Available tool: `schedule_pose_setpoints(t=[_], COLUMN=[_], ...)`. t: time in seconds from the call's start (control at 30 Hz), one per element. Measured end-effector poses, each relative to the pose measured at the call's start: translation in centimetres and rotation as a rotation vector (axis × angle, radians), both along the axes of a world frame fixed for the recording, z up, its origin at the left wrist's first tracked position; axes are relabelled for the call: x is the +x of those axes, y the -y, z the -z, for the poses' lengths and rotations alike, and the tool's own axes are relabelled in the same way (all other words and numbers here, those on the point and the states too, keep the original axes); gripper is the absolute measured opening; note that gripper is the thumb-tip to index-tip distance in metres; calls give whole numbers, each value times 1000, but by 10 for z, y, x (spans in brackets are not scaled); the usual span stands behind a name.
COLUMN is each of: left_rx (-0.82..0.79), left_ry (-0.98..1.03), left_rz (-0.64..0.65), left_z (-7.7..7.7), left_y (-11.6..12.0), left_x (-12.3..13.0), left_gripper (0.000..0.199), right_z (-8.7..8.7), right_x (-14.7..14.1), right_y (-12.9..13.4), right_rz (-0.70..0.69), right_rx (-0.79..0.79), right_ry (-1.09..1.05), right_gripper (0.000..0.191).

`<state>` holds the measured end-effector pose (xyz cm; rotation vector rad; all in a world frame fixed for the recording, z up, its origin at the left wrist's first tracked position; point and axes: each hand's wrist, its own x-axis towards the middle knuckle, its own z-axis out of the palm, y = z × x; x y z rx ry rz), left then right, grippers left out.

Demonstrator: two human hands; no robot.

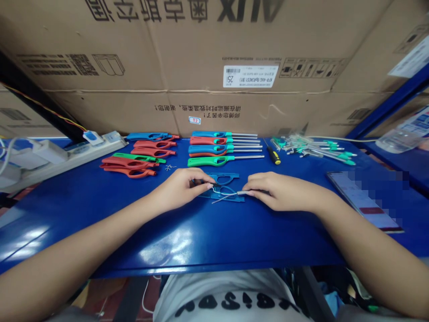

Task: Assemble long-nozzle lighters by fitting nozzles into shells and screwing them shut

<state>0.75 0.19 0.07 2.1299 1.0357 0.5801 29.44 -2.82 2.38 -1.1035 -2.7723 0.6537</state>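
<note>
Pinching blue lighter shell [224, 185], both hands

Small assembly workshop. Blue workbench [100, 210], rows of lighter shells [137, 156], metal tube parts [311, 146]. Shipping cartons [208, 67] stacked behind.

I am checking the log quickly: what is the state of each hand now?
Left hand: closed, pinching a dark wire end over the blue lighter shell.
Right hand: closed, holding a thin metal tube.
</note>
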Motion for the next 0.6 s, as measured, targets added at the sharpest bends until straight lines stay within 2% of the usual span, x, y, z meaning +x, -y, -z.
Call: schedule_pose_setpoints(t=[0.1,0.27,0.6], left_rx=[7,30,29], left_ry=[-16,-48,-81], left_rz=[10,22,35], left_z=[2,3,1], left_y=[-1,0,-2], left_x=[0,0,-1], left_gripper=[23,22,22], right_z=[0,-3,-4], right_x=[1,0,-4], right_y=[1,4,3], right_rz=[1,91,96], right_rx=[-32,-64,22], right_ry=[11,54,140], right_gripper=[25,11,7])
